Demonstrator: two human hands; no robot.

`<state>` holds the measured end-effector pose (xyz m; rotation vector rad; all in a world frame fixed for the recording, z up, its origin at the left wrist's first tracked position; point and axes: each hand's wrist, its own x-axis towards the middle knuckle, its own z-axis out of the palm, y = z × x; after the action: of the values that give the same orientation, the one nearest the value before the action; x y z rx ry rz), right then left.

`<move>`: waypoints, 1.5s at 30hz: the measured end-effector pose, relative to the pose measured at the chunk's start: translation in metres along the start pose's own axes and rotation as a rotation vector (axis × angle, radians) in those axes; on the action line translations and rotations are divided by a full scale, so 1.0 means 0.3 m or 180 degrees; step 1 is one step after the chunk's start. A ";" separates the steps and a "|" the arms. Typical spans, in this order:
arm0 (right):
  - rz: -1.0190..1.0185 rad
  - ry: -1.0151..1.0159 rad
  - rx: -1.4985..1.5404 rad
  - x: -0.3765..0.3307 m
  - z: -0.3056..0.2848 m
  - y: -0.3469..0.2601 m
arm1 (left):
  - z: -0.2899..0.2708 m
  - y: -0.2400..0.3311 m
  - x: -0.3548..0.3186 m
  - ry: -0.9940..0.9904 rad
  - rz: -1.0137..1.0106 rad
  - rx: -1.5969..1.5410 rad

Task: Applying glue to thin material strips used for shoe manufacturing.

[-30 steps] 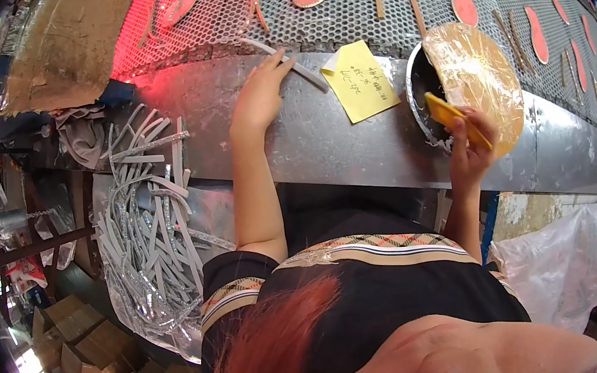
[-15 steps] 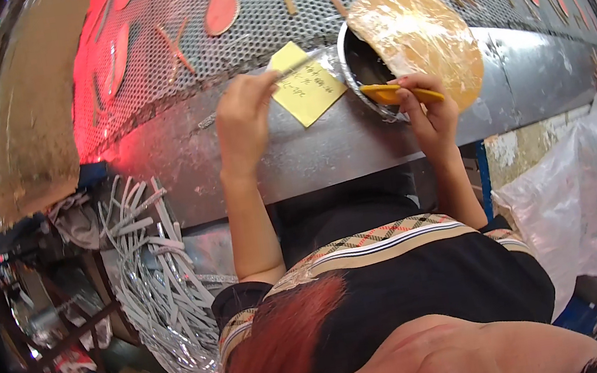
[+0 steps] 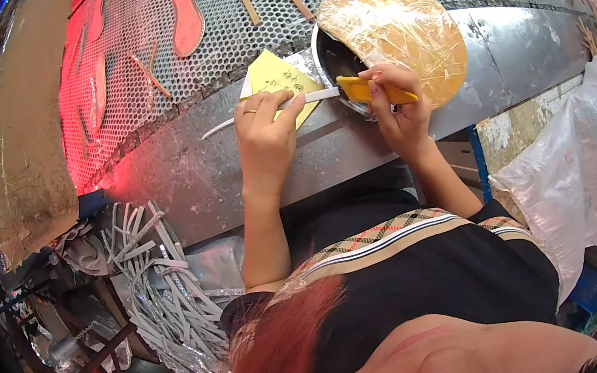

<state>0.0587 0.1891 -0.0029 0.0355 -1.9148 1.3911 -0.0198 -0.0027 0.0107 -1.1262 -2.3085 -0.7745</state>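
Facing a curved metal bench edge (image 3: pixel 183 180), dull grey and glue-stained, with a perforated mesh belt (image 3: pixel 216 38) behind it lit red at the left. On the mesh: red sole-shaped pieces (image 3: pixel 187 20) and thin tan sticks (image 3: pixel 246 0), spread well apart. Below the bench at left: a heap of pale grey strips (image 3: pixel 165 297) spilling from a foil-lined bin; at right, a white plastic sack (image 3: pixel 589 161). A round dark pot (image 3: pixel 335 63) sits in the bench edge, half covered by a glue-crusted disc lid (image 3: pixel 399 31).

Left hand (image 3: pixel 268 133) raised onto the bench, fingers curled, pinching a long white strip (image 3: pixel 225 124) flat over a yellow paper note (image 3: pixel 271 76). Right hand (image 3: pixel 398 107) just beside it, closed around a yellow-handled brush (image 3: pixel 369 89); handle points right across the pot rim, head end touching the strip. Both forearms rise from the lower edge, wrists bent slightly inward.
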 end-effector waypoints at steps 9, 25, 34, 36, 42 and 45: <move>0.0181 -0.0248 -0.0462 0.008 -0.053 0.007 | -0.012 -0.001 0.040 0.0193 -0.0121 -0.0104; 0.0090 0.0508 0.0285 0.006 0.002 -0.011 | 0.127 -0.002 0.080 0.1604 -0.1685 -0.6829; 0.0642 0.0140 -0.0035 -0.022 -0.013 0.021 | 0.066 -0.006 0.106 0.1863 -0.1483 -0.6144; 0.0540 0.0221 0.0335 -0.020 -0.011 0.005 | 0.032 -0.068 0.149 0.1739 -0.1385 -0.4759; 0.0342 -0.0038 0.0371 -0.027 0.011 0.015 | -0.268 -0.558 0.454 0.1060 -0.0781 0.1013; 0.0353 -0.0009 0.0535 -0.028 -0.008 0.020 | -0.261 -0.586 0.471 0.1042 -0.0319 0.1808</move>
<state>0.0634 0.1901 -0.0123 0.0126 -1.8214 1.6246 -0.2304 -0.0647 0.1046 -0.5852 -2.1125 -0.2696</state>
